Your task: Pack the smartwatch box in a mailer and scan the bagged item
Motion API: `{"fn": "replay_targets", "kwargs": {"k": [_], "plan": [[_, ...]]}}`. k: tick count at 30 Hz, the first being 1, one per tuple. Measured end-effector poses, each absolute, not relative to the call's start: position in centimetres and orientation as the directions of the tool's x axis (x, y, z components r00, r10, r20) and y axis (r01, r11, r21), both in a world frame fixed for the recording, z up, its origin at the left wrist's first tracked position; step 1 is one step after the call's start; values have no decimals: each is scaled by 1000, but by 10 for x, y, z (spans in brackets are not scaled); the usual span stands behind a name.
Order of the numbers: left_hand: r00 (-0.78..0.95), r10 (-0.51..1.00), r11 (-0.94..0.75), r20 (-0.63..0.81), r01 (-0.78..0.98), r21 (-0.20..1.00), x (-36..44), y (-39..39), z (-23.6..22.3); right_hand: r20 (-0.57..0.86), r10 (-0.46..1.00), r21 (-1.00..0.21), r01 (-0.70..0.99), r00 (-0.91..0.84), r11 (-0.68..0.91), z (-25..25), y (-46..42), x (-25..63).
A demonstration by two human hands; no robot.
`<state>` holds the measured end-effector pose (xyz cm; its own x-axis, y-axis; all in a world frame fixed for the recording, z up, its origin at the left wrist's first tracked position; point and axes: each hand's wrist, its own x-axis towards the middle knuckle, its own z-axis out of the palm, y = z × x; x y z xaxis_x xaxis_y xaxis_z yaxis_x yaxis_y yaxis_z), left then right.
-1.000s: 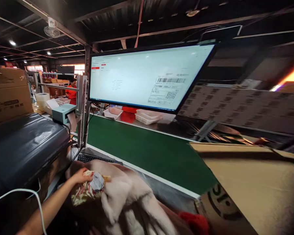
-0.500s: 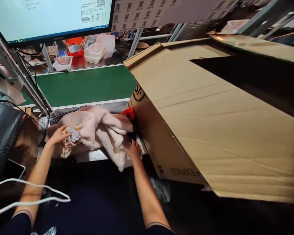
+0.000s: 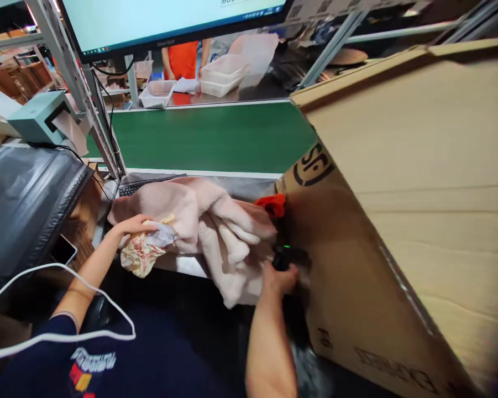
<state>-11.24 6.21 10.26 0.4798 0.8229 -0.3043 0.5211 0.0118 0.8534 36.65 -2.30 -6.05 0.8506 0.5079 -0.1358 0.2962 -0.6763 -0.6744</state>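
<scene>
A pale pink fluffy garment [image 3: 182, 204] lies bunched on the bench in front of me. My left hand [image 3: 136, 225] is closed on a cream and red patterned cloth [image 3: 141, 255], gripping it near a white label [image 3: 161, 235] that lies on top. At the garment's right side, my right hand [image 3: 282, 278] wraps round a black handheld scanner [image 3: 281, 257] with a small green light showing. A red item [image 3: 273, 204] sits beyond the scanner, against the large cardboard box [image 3: 335, 237].
Behind the bench runs a green conveyor belt [image 3: 215, 135]. A monitor [image 3: 182, 22] hangs above it, and a keyboard [image 3: 143, 185] is partly under the garment. A white cable [image 3: 87, 282] loops at left, near a phone [image 3: 63, 250]. Across the belt stands a person in orange [image 3: 184, 59].
My right hand has lifted the black scanner, whose green light now shows. My view has turned left, so everything sits further right. The left hand keeps its hold on the patterned cloth.
</scene>
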Motion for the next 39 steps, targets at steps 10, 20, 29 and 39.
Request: {"fn": "replay_targets", "kwargs": {"k": [10,20,29,39], "plan": [[224,965,-17,-134,568,823,-85,16,55,-211,943,-971,55,256,-233,73,-199,137],[318,928,105,-192,272,956,-59,-17,33,-155,960,-965,170,234,-197,120,-219,120],[348,936,-52,-53,288,956,-78,-27,42,-116,991,-892,431,72,-136,139,-239,140],[321,943,39,-94,174,984,-80,-35,67,-8,997,-840,541,-79,36,154,-242,148]]}}
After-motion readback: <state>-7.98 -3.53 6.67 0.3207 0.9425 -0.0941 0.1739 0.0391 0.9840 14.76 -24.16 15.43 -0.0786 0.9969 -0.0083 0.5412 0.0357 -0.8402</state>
